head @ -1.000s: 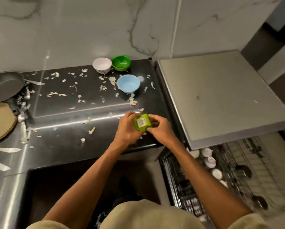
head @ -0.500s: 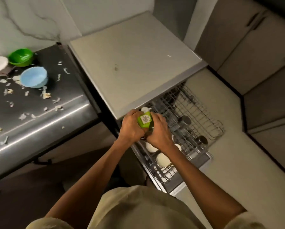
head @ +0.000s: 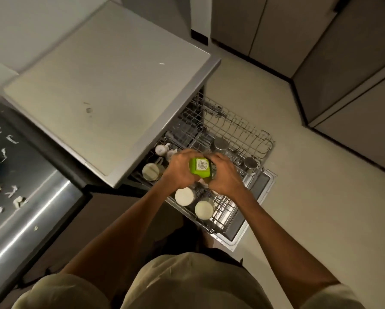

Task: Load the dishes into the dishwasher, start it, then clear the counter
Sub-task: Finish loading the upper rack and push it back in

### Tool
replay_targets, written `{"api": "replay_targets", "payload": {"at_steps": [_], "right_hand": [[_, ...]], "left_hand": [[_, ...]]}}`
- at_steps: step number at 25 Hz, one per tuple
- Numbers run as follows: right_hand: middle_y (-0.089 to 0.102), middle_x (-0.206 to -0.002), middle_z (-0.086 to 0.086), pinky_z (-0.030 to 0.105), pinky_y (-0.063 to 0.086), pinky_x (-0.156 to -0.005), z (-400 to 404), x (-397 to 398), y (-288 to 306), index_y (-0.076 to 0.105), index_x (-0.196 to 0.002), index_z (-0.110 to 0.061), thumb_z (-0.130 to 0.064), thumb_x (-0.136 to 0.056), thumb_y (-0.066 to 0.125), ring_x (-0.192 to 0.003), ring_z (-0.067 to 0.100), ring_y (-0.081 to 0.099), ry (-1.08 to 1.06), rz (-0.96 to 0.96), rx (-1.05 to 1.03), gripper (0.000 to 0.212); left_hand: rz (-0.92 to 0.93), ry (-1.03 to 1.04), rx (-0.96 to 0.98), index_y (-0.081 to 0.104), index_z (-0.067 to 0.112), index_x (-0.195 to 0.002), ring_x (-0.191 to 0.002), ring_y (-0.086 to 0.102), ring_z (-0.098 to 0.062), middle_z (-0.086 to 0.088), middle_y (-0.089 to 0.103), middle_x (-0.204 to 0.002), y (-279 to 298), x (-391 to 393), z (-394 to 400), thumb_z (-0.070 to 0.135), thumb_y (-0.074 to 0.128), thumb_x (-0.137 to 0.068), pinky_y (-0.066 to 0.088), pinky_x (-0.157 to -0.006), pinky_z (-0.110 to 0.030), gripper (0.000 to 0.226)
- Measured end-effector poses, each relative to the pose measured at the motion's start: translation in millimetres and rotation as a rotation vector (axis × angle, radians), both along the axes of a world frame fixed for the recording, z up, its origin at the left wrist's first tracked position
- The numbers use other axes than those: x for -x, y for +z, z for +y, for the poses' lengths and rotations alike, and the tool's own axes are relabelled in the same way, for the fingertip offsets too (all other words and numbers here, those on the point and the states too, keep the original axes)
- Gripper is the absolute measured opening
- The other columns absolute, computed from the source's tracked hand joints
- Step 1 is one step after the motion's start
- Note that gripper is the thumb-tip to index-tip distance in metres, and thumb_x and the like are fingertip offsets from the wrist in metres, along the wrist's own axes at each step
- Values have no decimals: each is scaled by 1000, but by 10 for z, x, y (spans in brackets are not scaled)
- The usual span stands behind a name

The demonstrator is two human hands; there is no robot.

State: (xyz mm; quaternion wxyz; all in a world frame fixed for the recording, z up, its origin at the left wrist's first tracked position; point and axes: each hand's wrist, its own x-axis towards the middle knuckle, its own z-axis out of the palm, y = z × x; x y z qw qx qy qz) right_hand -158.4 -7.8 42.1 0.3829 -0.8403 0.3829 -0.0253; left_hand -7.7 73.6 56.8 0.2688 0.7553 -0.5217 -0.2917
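Note:
A small green container with a white barcode label sits between both hands above the pulled-out dishwasher rack. My left hand grips its left side and my right hand curls round its right side. In the rack below stand white cups, upside down, and two steel tumblers. The dishwasher door lies open under the rack.
The dishwasher's flat grey top fills the upper left. The dark steel counter at left carries several white scraps. Beige floor lies to the right, with grey cabinet doors beyond it.
Both hands carried the green container from above the counter edge to above the dishwasher rack. My view turned right, so the bowls on the counter have left the frame.

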Motion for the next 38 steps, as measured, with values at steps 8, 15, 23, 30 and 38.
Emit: {"api": "replay_targets", "payload": {"at_steps": [8,15,23,30,38], "right_hand": [[64,-123,8,30,50,-90,-415,-359,-485,63,-129,-15,-24,-69,85,-112,25,59,-286,46,-50,65],[68,-105,9,26,50,-67,-840,-938,-1280,63,-114,-14,-19,-70,85,-86,24,67,-348,89,-73,50],[60,-117,15,32,47,-87,-1301,-1494,-2116,59,-121,-8,-26,-84,74,-109,29,56,-284,95,-20,44],[61,-112,18,29,42,-83,-1418,-1736,-2495,63,-113,-4,-31,-91,68,-104,30,55,-282,85,-19,34],[64,-119,17,37,51,-96,-1276,-1580,-2560,60,-125,-2,-13,-82,72,-109,33,60,-207,43,30,45]], "left_hand": [[-80,41,-59,66,5,-124,-110,60,-18,-8,61,-127,-512,-223,-596,1,81,-68,34,-92,-3,58],[-28,72,-185,51,7,-142,-132,51,-27,-12,55,-143,-1220,-438,-863,-4,69,-78,36,-112,-26,68],[-56,37,-337,29,7,-154,-146,30,-27,-8,25,-163,-1891,-758,-1285,-5,57,-88,26,-120,-33,74],[-62,-1,-445,16,19,-159,-150,22,-23,2,9,-167,-2255,-955,-1429,-8,53,-89,28,-120,-38,83],[-112,-43,-499,17,14,-159,-153,8,-25,-4,2,-167,-2421,-953,-1466,13,58,-96,12,-122,-32,74]]}}
